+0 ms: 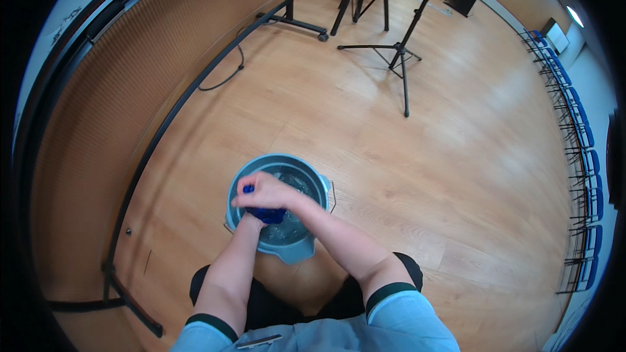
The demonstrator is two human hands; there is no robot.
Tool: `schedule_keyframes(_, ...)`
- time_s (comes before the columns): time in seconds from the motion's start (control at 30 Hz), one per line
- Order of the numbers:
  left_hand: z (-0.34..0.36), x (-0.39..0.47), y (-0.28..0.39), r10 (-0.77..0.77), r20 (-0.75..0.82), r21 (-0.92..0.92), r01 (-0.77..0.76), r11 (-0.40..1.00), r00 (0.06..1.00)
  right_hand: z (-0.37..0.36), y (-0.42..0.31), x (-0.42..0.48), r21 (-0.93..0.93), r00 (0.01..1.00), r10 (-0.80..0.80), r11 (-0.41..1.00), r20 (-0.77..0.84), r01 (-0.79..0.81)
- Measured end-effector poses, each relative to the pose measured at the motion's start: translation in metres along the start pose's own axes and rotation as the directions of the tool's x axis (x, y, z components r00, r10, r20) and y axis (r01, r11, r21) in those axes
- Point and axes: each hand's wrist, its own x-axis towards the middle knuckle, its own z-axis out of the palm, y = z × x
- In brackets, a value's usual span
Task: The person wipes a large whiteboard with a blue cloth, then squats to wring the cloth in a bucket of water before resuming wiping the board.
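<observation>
A light-blue plastic bucket [297,253] with a wire handle and a pouring lip stands on the wooden floor before me, with water [282,234] in it. Over its left half, my right hand [260,191] is closed on a dark blue cloth [268,215], a bit of which shows between thumb and fingers. My left hand [259,221] is lower, at the cloth's underside and mostly hidden by it and by my right hand. Its fingers cannot be made out. Both forearms reach over the near rim, the right one across the bucket.
A whiteboard frame's black rail [183,97] runs along the left, its foot [142,310] near my left side. Ahead stand a black tripod stand [403,51], a wheeled stand base [293,23] and a loose cable [239,66]. Blue chairs [582,117] line the right wall.
</observation>
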Motion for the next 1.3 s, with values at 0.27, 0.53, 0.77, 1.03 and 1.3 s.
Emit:
schedule_keyframes(0.27,0.001,-0.014,-0.017,-0.006,-0.025,-0.143,0.003,0.990,1.000,0.067,0.046,-0.020,-0.650,0.858,-0.388,0.755,-0.337,0.086)
schedule_keyframes(0.53,0.019,-0.008,-0.030,0.057,-0.077,-0.232,-0.073,0.970,0.995,0.033,0.089,0.000,-0.351,0.754,-0.076,0.912,-0.653,-0.212)
schedule_keyframes(0.77,0.008,-0.012,-0.028,0.146,-0.126,-0.057,-0.154,0.986,0.981,0.006,0.127,-0.003,-0.362,0.768,0.222,0.781,-0.601,-0.509)
schedule_keyframes(1.03,-0.009,0.010,-0.032,0.380,-0.290,0.656,-0.106,0.747,0.879,0.010,0.160,-0.003,-0.654,0.835,0.425,0.528,-0.348,-0.542)
schedule_keyframes(1.3,0.025,-0.028,-0.019,0.243,-0.387,0.560,0.017,0.828,0.890,0.030,0.216,0.003,-0.765,0.667,0.743,0.393,-0.063,-0.510)
